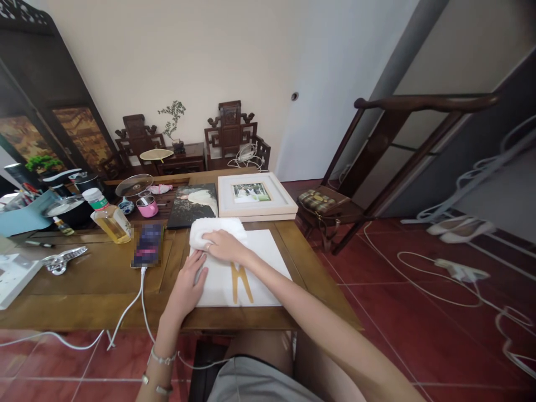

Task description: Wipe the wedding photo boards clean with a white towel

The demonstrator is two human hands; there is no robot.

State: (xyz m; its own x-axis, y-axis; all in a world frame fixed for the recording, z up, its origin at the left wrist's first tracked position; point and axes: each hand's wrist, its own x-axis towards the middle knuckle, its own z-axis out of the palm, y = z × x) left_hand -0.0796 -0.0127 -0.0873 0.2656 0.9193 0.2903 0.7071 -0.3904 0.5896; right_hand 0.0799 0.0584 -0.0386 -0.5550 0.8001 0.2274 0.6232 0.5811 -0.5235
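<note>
A white board or frame back (259,262) with a gold easel leg (240,282) lies flat on the wooden table (96,279) in front of me. My right hand (224,245) presses a folded white cloth (215,229) onto its far left corner, fingers curled over the cloth. My left hand (188,285) lies flat on the board's left edge, fingers stretched out, holding nothing.
Behind the board lie a white picture frame (255,195) and a dark photo print (193,205). A phone (147,244) with a white cable, a bottle of yellow liquid (109,218), a pink cup (147,206) and clutter fill the left side. Cables trail on the red floor.
</note>
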